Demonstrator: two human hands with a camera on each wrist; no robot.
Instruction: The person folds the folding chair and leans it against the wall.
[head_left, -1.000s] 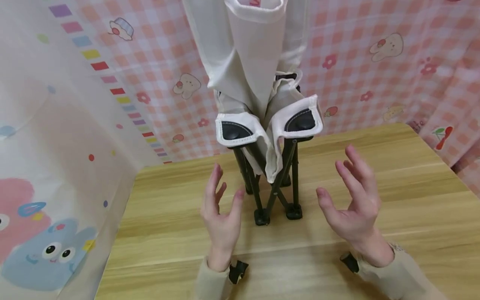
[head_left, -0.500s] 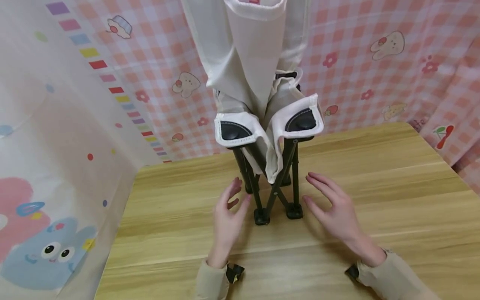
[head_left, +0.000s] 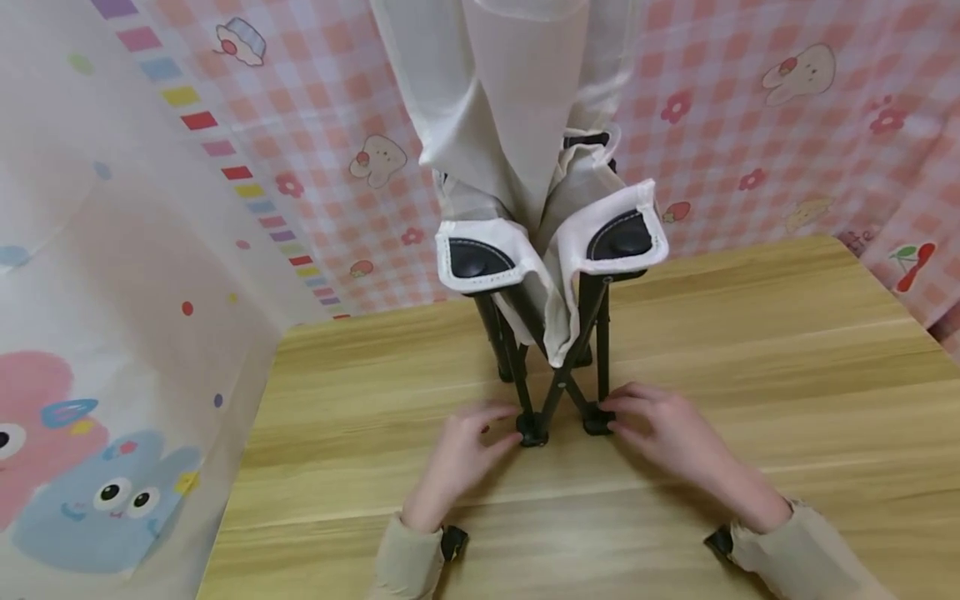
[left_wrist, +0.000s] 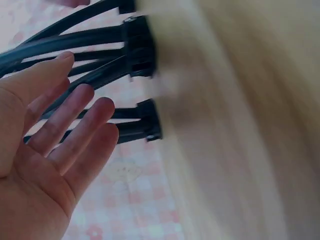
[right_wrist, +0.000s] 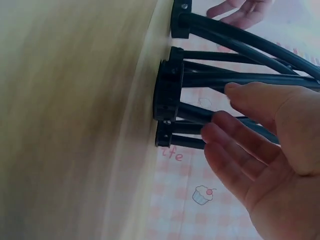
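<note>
A small folding chair with white fabric (head_left: pixel 525 108) and thin black legs stands partly folded on the wooden table (head_left: pixel 360 367). Dark corner patches mark the seat's two front corners. My left hand (head_left: pixel 461 454) is at the left front foot (head_left: pixel 532 431), its fingertips right beside it. Opposite it, the fingertips of my right hand (head_left: pixel 675 429) are at the right front foot (head_left: pixel 598 420). Both wrist views show the fingers loosely extended around the black legs (left_wrist: pixel 95 40), not wrapped round them. The chair's top runs out of the head view.
A pink checked cloth (head_left: pixel 322 117) with cartoon prints hangs behind the table. At the left is a pale curtain (head_left: pixel 150 333) with cartoon figures. A black strap piece (head_left: pixel 453 543) sits at the left cuff, another (head_left: pixel 720 543) at the right.
Both hands have come inward and lower, from wide apart beside the chair to its two front feet. The chair keeps its shape; the head view has shifted slightly.
</note>
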